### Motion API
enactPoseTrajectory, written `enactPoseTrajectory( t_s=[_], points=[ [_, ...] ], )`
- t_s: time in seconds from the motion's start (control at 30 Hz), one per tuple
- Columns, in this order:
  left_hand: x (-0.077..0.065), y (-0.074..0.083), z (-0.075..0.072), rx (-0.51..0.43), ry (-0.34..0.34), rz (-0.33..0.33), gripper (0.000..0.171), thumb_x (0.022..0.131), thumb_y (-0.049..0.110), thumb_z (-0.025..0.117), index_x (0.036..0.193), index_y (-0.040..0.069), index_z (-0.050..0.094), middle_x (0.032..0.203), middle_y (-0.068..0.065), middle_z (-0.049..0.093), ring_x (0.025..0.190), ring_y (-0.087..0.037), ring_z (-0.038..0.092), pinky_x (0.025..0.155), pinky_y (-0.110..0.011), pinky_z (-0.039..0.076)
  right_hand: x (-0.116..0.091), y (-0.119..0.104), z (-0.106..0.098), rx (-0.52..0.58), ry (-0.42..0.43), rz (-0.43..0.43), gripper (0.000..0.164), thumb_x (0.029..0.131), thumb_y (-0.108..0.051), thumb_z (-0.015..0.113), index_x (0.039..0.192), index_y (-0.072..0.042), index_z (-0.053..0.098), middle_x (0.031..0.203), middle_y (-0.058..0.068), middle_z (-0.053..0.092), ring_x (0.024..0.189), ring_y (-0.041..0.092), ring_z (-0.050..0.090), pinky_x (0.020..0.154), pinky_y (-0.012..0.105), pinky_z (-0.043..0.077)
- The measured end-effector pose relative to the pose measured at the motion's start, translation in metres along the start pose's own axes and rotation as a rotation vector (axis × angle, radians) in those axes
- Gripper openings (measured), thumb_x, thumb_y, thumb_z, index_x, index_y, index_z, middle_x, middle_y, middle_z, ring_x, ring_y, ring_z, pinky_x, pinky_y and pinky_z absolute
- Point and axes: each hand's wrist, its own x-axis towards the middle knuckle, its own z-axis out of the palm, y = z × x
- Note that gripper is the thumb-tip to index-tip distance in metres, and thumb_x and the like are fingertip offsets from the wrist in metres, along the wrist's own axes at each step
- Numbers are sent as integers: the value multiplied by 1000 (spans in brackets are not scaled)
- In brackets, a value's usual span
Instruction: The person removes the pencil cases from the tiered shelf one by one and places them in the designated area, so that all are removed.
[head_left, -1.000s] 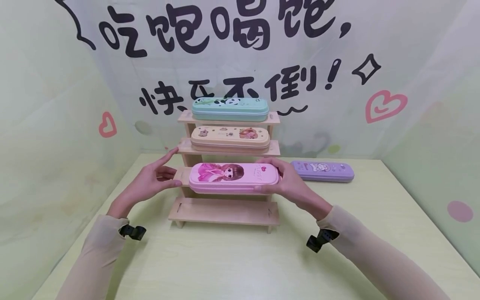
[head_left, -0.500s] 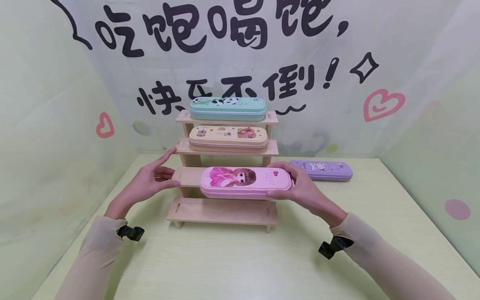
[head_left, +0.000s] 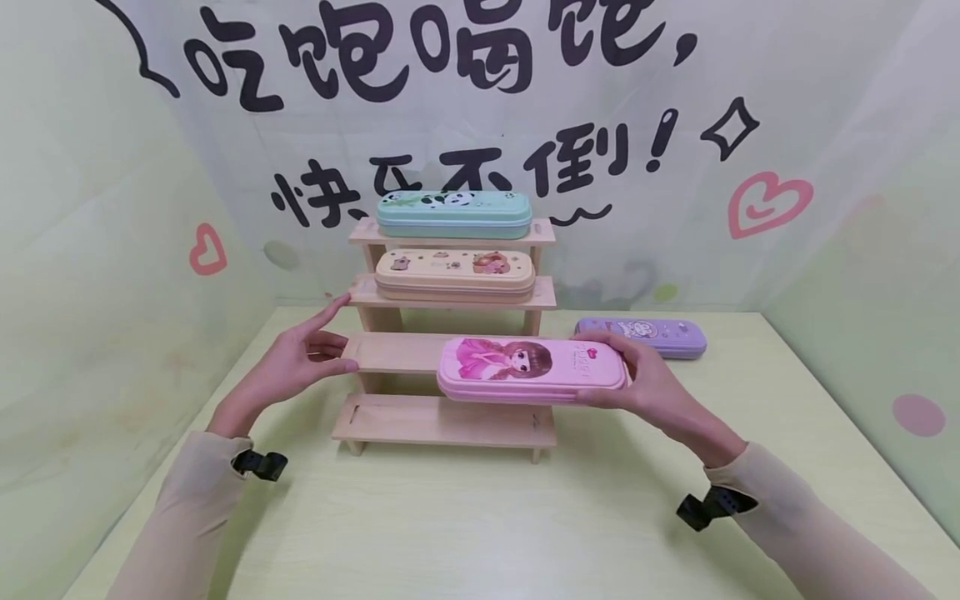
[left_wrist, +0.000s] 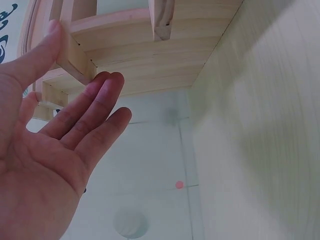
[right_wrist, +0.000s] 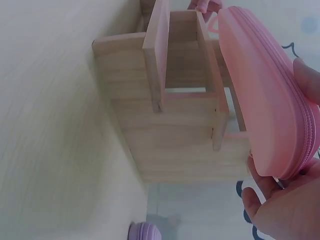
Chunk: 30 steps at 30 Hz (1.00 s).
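Observation:
My right hand (head_left: 656, 387) grips the right end of a pink zipped pencil case (head_left: 495, 371) with a long-haired doll picture on its lid. The right wrist view shows the pencil case (right_wrist: 265, 95) from below, thumb on one side and fingers on the other. It juts out past the right side of the wooden tiered stand (head_left: 442, 421), in front of its second-lowest shelf. At the stand's left side is my left hand (head_left: 300, 358), its thumb and forefinger touching the shelf ends. In the left wrist view, the left hand (left_wrist: 55, 145) holds nothing and its fingers are extended.
A mint panda pencil case (head_left: 453, 215) lies on the top shelf, and a cream pencil case (head_left: 455, 277) on the shelf below it. Right of the stand, a purple pencil case (head_left: 660, 337) rests on the table (head_left: 450, 517). A printed cloth (head_left: 637, 250) hangs behind.
The pink pencil case has moved to the right and slightly toward me in my right hand, baring the left part of its shelf. My left hand stays at the stand.

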Motion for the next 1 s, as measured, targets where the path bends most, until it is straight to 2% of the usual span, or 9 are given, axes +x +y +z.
enactPoseTrajectory(
  t_s=[0.23,0.53,0.77,1.0],
  points=[
    [0,0,0,2,-1,-6,105,89,28,88,168,45,21,123,-19,72,107,-29,72,96,-46,59,-17,3,-21,-27,8,9,69,86,-9,87,148,-8,57,136,12,58,112,23,58,87,25,54],
    [0,4,-2,-16,-4,-19,108,88,24,89,169,41,20,124,-21,71,108,-31,71,98,-53,57,-39,12,-53,-57,22,-4,68,89,-2,82,151,-8,54,133,13,56,108,19,61,83,24,57],
    [0,4,-2,-12,-9,-22,105,89,29,88,168,43,21,124,-19,72,109,-30,72,98,-47,58,-56,21,-80,-37,20,-16,70,90,8,76,153,-9,52,130,8,60,106,17,62,82,24,58],
    [0,4,-1,-12,-9,-18,105,89,28,89,168,43,21,124,-19,72,108,-30,72,98,-49,58,-72,34,-104,17,38,7,66,92,14,68,153,-7,52,130,4,64,105,13,63,80,24,59]
  ],
)
